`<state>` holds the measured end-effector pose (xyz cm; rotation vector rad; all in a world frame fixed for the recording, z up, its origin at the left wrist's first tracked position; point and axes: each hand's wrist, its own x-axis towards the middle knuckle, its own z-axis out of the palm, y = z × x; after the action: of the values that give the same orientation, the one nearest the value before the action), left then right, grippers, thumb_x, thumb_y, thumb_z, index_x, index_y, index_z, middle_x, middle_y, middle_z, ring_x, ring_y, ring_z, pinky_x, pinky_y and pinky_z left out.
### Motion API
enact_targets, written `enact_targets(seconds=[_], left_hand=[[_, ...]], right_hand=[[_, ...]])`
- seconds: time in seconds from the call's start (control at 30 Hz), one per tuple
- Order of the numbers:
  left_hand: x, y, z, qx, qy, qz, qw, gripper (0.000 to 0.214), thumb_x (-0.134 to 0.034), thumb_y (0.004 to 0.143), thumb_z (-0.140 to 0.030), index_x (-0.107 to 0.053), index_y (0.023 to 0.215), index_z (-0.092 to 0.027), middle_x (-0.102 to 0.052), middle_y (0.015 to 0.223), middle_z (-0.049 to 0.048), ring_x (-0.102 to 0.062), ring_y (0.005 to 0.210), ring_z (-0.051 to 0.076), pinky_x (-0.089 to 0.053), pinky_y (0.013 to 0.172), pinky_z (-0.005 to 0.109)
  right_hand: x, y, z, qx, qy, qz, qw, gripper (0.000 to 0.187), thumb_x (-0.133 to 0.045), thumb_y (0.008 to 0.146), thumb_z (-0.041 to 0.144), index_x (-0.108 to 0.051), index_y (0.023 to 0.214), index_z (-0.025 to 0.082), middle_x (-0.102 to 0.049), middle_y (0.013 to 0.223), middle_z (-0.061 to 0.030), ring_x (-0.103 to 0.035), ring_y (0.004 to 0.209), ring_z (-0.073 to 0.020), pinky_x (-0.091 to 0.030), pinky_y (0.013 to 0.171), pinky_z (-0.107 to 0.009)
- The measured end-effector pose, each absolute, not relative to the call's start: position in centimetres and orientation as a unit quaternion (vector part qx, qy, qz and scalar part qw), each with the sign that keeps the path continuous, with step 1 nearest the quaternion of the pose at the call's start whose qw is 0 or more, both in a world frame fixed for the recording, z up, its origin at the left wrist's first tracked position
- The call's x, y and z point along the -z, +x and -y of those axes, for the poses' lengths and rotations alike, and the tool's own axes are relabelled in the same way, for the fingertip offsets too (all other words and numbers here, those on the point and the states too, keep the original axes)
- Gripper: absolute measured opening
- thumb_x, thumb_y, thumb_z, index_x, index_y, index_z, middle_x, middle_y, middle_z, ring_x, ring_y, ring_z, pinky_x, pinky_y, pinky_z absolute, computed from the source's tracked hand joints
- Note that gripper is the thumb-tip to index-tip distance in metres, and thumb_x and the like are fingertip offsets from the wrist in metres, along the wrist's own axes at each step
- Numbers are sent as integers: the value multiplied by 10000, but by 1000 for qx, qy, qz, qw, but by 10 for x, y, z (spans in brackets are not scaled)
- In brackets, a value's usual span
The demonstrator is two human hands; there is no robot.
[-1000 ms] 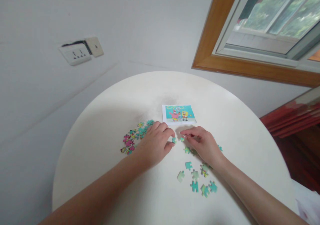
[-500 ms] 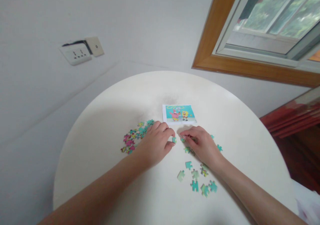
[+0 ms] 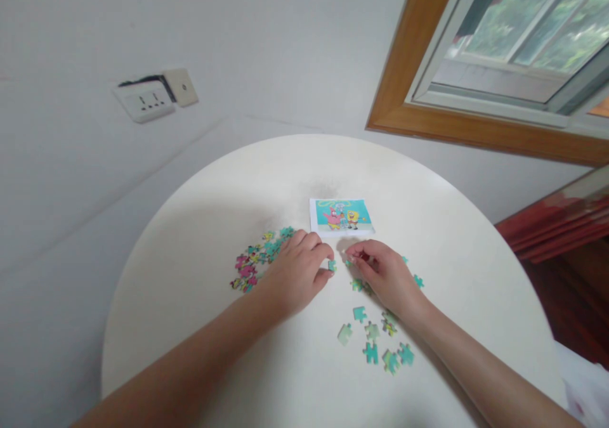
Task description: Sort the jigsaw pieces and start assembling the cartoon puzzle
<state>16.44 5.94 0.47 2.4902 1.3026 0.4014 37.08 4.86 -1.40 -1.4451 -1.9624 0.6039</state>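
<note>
My left hand point(image 3: 297, 272) rests on the round white table point(image 3: 190, 269), thumb and forefinger pinched on a small teal puzzle piece point(image 3: 332, 265). Just to its right, my right hand point(image 3: 383, 272) pinches another teal puzzle piece point(image 3: 349, 263), the two pieces almost touching. A small picture card point(image 3: 341, 217) with cartoon figures lies right behind both hands. A heap of teal, pink and yellow pieces point(image 3: 254, 260) sits left of my left hand. Several loose teal pieces point(image 3: 375, 342) lie in front, near my right forearm.
The table stands against a white wall with a power socket point(image 3: 147, 101) at the upper left. A wood-framed window point(image 3: 499, 66) is at the upper right. Red fabric point(image 3: 561, 222) shows beyond the table's right edge.
Hardly anything has moved; my right hand has shifted its fingertips slightly, and both hands stay pinched on their pieces.
</note>
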Motion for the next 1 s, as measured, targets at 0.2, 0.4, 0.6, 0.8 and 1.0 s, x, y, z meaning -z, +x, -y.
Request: enact_targets(seconds=[0.2,0.4,0.6,0.8,1.0], left_hand=[[-3,164,-60,-147,867,-452,147,148,-664,875,-206,-664,1023,-194,-598,1030,73,-485,1082,281,-416,969,435],[-4,165,-60,-136,868,-454,148,155,-664,886,-212,-672,1039,-182,-602,1041,81,-487,1093,286,-421,980,448],[-6,166,-58,-131,868,-456,146,166,-672,887,-209,-674,1050,-177,-606,1049,80,-489,1097,287,-426,988,451],[-3,167,-57,-147,865,-458,145,172,-680,886,-225,-674,1053,-182,-610,1060,80,-490,1106,291,-430,986,459],[0,168,-57,-154,864,-459,137,181,-684,883,-220,-673,1060,-184,-607,1063,80,-487,1107,289,-429,986,457]], right_hand=[[12,372,-49,-217,-534,755,314,246,-522,876,121,-735,929,231,-741,899,-35,-659,848,-195,-486,784,-318],[10,370,-48,-266,-560,720,313,160,-560,862,166,-708,866,225,-707,781,5,-599,657,-149,-442,643,-266],[13,367,-45,-311,-568,693,316,113,-584,868,248,-683,828,212,-662,717,19,-572,621,-131,-418,606,-244],[12,363,-47,-300,-579,683,329,241,-571,858,262,-741,1019,204,-701,751,-6,-571,599,-140,-430,594,-258],[11,358,-47,-293,-588,678,330,156,-600,844,233,-754,838,214,-712,722,-12,-586,608,-151,-425,586,-264]])
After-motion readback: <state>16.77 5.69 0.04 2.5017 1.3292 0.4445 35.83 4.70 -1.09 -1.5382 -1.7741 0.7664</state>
